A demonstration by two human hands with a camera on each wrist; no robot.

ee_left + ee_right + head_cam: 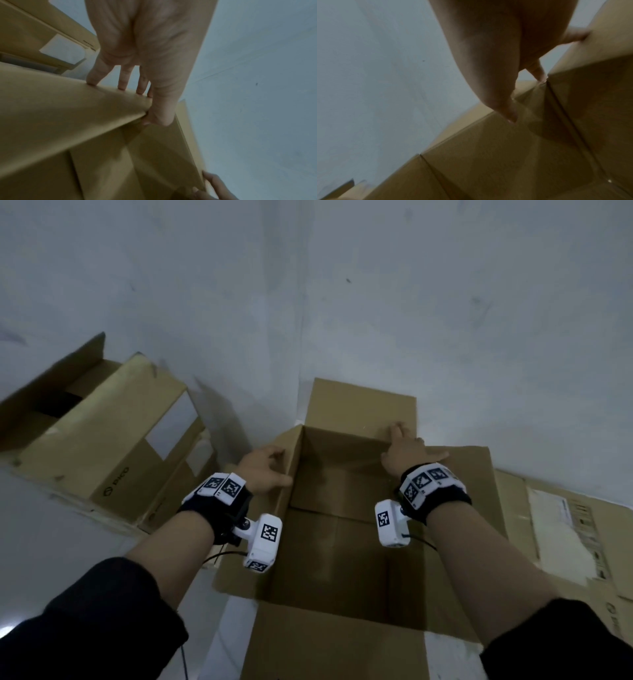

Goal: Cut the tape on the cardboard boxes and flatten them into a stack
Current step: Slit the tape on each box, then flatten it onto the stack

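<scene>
Plainly mid-task: open cardboard box (342, 508) standing on pale floor (68, 542) directly ahead, all four top flaps folded outward, inside bare and shadowed. Left hand (265, 470) gripping the box's left wall near the far corner, thumb (154, 119) hooked inside, fingers (92, 78) spread along the outside of the fold; pinching cardboard between them. Right hand (407, 453) at the far right corner, fingers straight and splayed, one fingertip resting on the far flap (363, 405), thumb reaching toward the right flap (479, 474); pressing or merely touching, cannot tell. Right wrist view blurred, showing only the palm and a thumb tip against the inner wall. Far flap leaning up against grey wall (342, 285). Second box (113, 440) further left against the same wall, tilted, partly open, printed logo low on its side, white label patch on its face. Flattened cardboard (565, 535) lying on the floor to the right, just beside the open box, with a torn white label on top. Marker-covered wristbands and small white cameras on both wrists, dark sleeves pushed up the forearms.
</scene>
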